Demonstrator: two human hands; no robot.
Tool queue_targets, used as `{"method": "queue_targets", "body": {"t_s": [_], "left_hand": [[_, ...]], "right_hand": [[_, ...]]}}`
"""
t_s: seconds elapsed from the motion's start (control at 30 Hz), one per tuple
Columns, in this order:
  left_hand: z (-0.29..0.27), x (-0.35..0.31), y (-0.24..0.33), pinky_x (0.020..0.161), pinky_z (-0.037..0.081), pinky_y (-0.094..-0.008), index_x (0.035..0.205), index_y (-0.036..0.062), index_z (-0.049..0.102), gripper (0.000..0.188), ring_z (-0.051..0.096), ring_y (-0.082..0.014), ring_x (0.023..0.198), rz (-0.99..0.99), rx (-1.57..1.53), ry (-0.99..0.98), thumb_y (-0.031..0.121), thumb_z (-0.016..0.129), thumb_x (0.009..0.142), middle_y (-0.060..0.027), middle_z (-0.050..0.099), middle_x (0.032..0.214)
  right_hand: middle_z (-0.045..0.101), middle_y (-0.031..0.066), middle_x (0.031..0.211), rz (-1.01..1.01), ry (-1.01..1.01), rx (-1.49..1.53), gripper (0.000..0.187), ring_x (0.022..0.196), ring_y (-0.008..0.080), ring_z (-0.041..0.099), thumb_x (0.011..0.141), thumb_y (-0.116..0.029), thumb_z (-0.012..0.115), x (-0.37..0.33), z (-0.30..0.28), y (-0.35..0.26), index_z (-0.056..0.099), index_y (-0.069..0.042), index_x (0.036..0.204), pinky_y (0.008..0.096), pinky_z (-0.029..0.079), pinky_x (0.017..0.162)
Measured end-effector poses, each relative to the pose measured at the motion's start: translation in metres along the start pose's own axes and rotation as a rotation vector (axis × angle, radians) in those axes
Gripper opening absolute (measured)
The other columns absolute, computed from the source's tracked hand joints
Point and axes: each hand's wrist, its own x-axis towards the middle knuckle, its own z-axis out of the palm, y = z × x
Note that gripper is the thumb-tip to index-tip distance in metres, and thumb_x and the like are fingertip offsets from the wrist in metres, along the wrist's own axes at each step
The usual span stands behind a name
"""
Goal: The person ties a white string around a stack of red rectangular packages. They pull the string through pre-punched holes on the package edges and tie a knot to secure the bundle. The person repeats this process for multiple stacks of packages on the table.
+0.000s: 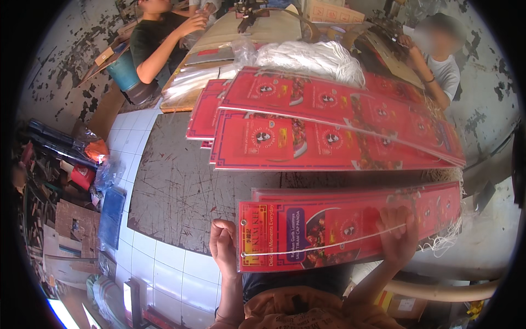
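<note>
Right hand (398, 239) holds thin white cord (323, 246); left hand (223, 241) curled beside long red plastic banner (350, 233): likely slippery, grip nine-o'clock edge.

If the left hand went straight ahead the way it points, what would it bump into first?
Probably the left end of the pile of red signs, past the grey table; the left hand's height is unclear.

One fisheye view is taken from the wearer's head, above the near edge of the grey table (181, 192). It is pointed forward and steeply down, with the table seen from close by. The wearer's shirt (290, 310) is caught on the table's near side, the tiled floor (175, 274) at its left and a pale workbench (274, 33) beyond it.
</note>
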Motion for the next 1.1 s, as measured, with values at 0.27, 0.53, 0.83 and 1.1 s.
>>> {"method": "queue_targets", "body": {"t_s": [0.27, 0.53, 0.83, 1.1], "left_hand": [[0.0016, -0.0001, 0.0002, 0.05, 0.027, -0.0168, 0.084, 0.006, 0.047, 0.012, 0.031, -0.0012, 0.054, -0.005, -0.026, 0.009, 0.015, 0.041, 0.09, 0.0038, 0.039, 0.065], [0.0036, -0.0005, 0.0035, 0.05, 0.027, -0.0167, 0.085, 0.0061, 0.047, 0.013, 0.031, -0.001, 0.054, -0.004, 0.0, -0.01, 0.016, 0.04, 0.09, 0.0041, 0.039, 0.064], [0.0026, -0.0002, 0.0023, 0.051, 0.028, -0.0169, 0.085, 0.0057, 0.046, 0.012, 0.032, -0.0018, 0.056, -0.002, -0.023, -0.027, 0.015, 0.04, 0.09, 0.0031, 0.04, 0.066], [0.0014, -0.0012, 0.0035, 0.051, 0.027, -0.0168, 0.085, 0.0062, 0.047, 0.011, 0.032, -0.0016, 0.055, -0.035, -0.02, -0.01, 0.015, 0.042, 0.09, 0.0037, 0.04, 0.067]], "right_hand": [[0.033, -0.0038, 0.055, 0.011, 0.011, 0.034, 0.035, 0.059, 0.0094, 0.03, 0.092, -0.03, 0.047, -0.0005, -0.0003, -0.0003, 0.037, -0.012, 0.064, 0.027, 0.032, 0.059], [0.031, -0.0048, 0.055, 0.024, 0.013, 0.081, 0.036, 0.06, 0.0084, 0.03, 0.092, -0.031, 0.048, -0.0011, -0.0022, -0.0004, 0.037, -0.013, 0.063, 0.0262, 0.032, 0.059], [0.032, -0.0048, 0.054, 0.022, 0.005, 0.08, 0.036, 0.059, 0.0085, 0.03, 0.093, -0.031, 0.047, 0.0, -0.0007, -0.0014, 0.036, -0.013, 0.063, 0.0261, 0.032, 0.06], [0.032, -0.0045, 0.055, 0.013, -0.018, 0.108, 0.035, 0.06, 0.0086, 0.03, 0.093, -0.029, 0.047, -0.0007, -0.0025, -0.0009, 0.037, -0.013, 0.064, 0.0266, 0.032, 0.06]]}}
